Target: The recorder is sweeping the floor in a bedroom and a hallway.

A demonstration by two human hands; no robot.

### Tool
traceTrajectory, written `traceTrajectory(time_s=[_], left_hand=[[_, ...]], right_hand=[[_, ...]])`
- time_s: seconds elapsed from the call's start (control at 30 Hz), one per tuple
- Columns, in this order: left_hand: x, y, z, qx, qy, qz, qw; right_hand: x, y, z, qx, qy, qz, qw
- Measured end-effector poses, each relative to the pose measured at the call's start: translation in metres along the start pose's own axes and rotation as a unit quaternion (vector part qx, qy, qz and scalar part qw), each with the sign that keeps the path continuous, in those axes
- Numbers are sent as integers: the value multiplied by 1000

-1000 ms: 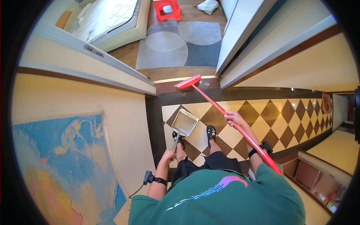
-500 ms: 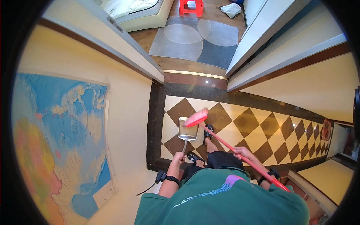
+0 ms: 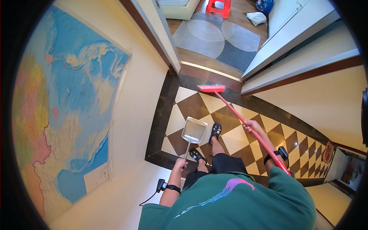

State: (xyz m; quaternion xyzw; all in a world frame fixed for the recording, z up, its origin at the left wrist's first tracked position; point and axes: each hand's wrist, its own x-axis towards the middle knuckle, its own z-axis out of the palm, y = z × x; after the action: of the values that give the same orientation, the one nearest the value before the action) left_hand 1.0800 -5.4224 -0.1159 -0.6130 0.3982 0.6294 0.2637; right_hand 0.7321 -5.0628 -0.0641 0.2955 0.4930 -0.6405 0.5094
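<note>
My left hand (image 3: 180, 164) is closed round the handle of a metal dustpan (image 3: 194, 130), whose pan lies on the checkered floor just ahead of my feet. My right hand (image 3: 252, 125) grips the long red handle of a broom (image 3: 211, 89). The broom's red head, slightly blurred, is beyond the dustpan, by the dark floor border near the doorway, apart from the pan. The handle's upper end runs back beside my right arm.
A wall map (image 3: 82, 103) hangs on the left wall. Past the door sill (image 3: 211, 71) lie a grey rug (image 3: 218, 38), a red stool (image 3: 219, 7) and a white bag (image 3: 256, 18). A sliding door (image 3: 285, 46) stands at the right. My feet wear dark clogs (image 3: 216, 130).
The broom head has moved from over the dustpan forward and right, toward the doorway. My right arm has reached farther ahead. The dustpan stays near my feet, and the view has turned.
</note>
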Motion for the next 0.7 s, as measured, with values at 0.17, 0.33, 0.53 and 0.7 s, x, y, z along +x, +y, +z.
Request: traceTrajectory(time_s=[0.17,0.33,0.53,0.7], left_hand=[[6,-13,-10,96,9,-41,995],[13,-29,-27,32,5,-32,999],[10,-37,-60,51,5,-53,997],[10,-58,-102,40,19,-84,996]], right_hand=[[-42,124,-7,-66,-37,92,993],[-133,192,14,-15,-79,144,986],[-171,140,31,-115,-86,85,986],[-81,74,46,-174,-49,-31,983]])
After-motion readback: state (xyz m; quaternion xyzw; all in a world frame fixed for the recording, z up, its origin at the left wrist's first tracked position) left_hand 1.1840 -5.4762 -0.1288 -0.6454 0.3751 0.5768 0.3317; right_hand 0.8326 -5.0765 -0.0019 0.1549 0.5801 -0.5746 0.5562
